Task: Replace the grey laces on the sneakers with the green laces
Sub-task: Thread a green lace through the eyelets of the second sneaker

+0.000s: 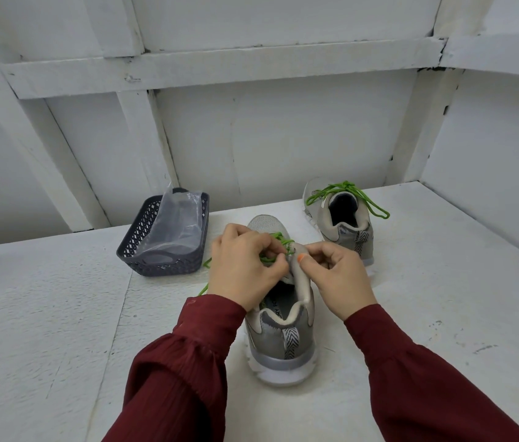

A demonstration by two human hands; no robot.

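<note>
- Green cord is going into the near sneaker (280,330), which stands mid-worktop (44,314) with its heel toward the person and its toe pointing far. The step in hand looks like threading the upper eyelets.
- The left hand (245,266) has its fingers curled, and thumb and forefinger pinch the green lace (278,239) just above the tongue. A loose length trails left, past the wrist and onto the worktop.
- The right hand (337,275) is curled too. Its thumb and fingers pinch the right edge of the upper beside the tongue, steadying the shoe. Whether it also holds a lace tip I cannot tell.
- The far sneaker (341,218) sits at the far right, well apart. It already carries a second green lace (347,193), whose loops lie loose over the collar.
- Judging by that, the job is well along, with only the last rows of this shoe left.
- The next move probably calls for feeding the tip cleanly through the next eyelet, then drawing slack from the left tail without bunching the tongue.
- The near sneaker is grey-beige mesh with a silvery heel, a white sole and a herringbone pull tab. Its lace is thin, round and limp.
- A dark lattice basket (137,250) stands to the left and holds a clear plastic bag (178,221). No grey laces are to be seen.
</note>
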